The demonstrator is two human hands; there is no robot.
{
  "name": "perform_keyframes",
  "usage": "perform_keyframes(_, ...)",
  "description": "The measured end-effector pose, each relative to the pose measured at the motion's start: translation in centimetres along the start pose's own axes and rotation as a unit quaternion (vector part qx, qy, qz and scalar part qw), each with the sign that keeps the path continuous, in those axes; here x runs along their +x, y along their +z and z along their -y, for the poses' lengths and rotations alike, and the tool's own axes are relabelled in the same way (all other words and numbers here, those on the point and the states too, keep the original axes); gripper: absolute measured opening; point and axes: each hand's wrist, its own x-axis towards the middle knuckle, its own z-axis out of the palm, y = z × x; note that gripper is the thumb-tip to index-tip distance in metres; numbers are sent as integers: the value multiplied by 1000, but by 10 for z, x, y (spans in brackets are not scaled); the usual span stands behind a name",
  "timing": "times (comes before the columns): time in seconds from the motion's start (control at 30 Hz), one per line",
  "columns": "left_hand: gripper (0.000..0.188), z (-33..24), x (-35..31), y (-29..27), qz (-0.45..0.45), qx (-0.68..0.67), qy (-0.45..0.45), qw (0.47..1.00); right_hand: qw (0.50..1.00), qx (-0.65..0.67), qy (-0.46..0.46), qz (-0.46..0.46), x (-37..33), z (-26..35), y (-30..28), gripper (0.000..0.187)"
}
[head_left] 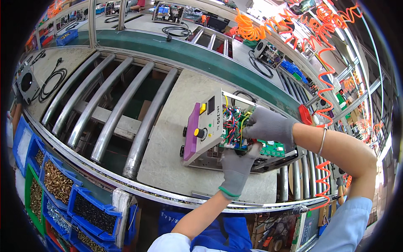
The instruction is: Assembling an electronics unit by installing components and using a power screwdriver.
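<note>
An open welding machine (205, 145) with a white front panel, a purple trim strip, yellow-capped knob and a small dark display lies before me on a grey board (163, 138). Its cover is off, so bundled coloured wires (231, 124) and a green circuit board (272, 148) show. My left hand (238, 166), in a grey glove, reaches over the near side, fingers bent at the board's edge by the wires. My right hand (270, 128), also gloved, comes from the right with fingers curled at the wires. Both hands' fingers are closed; what they grip is hidden between them.
Metal rollers (107, 113) run left of the board, with more rollers (298, 178) at right. Blue bins (94, 212) of screws and small fasteners stand at lower left. A coiled orange air hose (325, 96) hangs at right. Another machine (28, 82) sits far left.
</note>
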Motion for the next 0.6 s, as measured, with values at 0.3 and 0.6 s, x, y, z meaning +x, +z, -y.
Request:
perform_keyframes(0.3, 33, -2, 8, -6, 1, 175, 126, 976, 931, 274, 159, 181, -8, -15, -13, 40)
perform_keyframes(0.6, 22, -1, 14, -13, 45, 99, 52, 993, 920, 288, 202, 171, 3, -4, -10, 25)
